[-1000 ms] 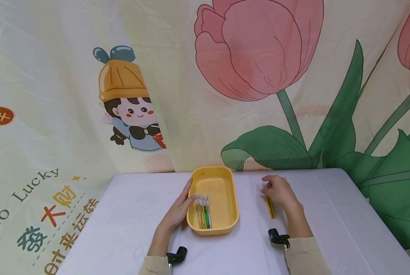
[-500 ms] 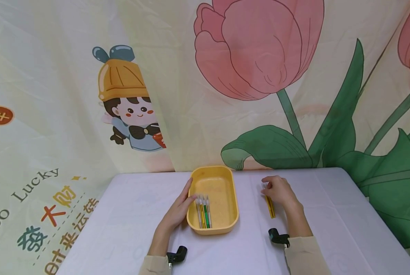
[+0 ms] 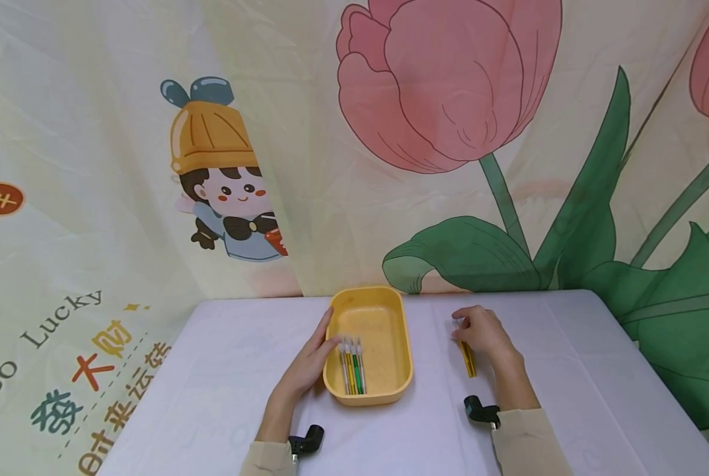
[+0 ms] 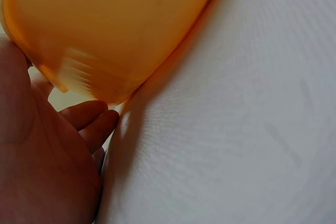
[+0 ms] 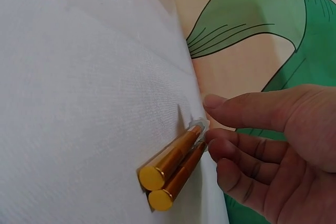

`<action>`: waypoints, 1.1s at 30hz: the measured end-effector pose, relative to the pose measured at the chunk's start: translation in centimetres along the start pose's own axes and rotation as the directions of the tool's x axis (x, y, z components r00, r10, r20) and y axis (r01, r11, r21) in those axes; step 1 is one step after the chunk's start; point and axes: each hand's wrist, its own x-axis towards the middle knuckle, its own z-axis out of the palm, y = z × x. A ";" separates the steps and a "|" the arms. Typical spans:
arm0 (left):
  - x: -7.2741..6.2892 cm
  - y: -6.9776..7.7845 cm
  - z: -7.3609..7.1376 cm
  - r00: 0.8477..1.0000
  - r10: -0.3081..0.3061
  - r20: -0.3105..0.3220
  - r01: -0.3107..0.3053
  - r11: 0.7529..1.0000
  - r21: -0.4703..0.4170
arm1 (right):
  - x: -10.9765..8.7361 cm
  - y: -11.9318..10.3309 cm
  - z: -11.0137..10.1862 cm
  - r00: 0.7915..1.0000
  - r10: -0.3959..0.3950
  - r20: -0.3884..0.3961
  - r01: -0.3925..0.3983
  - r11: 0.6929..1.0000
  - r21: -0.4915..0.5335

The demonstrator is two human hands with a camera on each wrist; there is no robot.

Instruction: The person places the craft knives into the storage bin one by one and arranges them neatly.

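A left grip [image 3: 308, 365] held the rounded yellow plastic tray [image 3: 385, 334] near the white-covered bench's [image 3: 241, 357] far edge, thin silver, gold and green pens [image 3: 356, 371] already inside. Apparently left to collect, two clear-capped gold pens [image 3: 468, 359] lay toward the right edge, by the right grip's [image 3: 482, 328] fingertips; whether pinched, unclear.

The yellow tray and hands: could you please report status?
Left hand holds yellow tray, slim sticks inside. Right hand at two gold sticks. No obstruction visible.
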 end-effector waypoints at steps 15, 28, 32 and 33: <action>-0.1 0.3 0.1 1.000 -0.002 0.001 0.002 1.000 0.000 | -0.1 0.1 0.5 0.999 -0.021 0.028 0.021 1.000 -0.001; -0.1 0.4 0.1 1.000 -0.001 0.003 0.001 1.000 -0.005 | -0.2 -0.4 0.9 0.999 -0.015 0.044 0.017 0.999 -0.041; -0.1 0.4 0.1 1.000 -0.003 0.000 0.003 1.000 -0.010 | -0.2 -0.8 1.1 0.998 -0.007 0.067 0.010 0.999 -0.049; -0.1 0.4 0.1 1.000 -0.004 0.001 0.004 1.000 -0.011 | -0.2 -0.9 1.2 0.997 -0.002 0.072 0.006 0.999 -0.049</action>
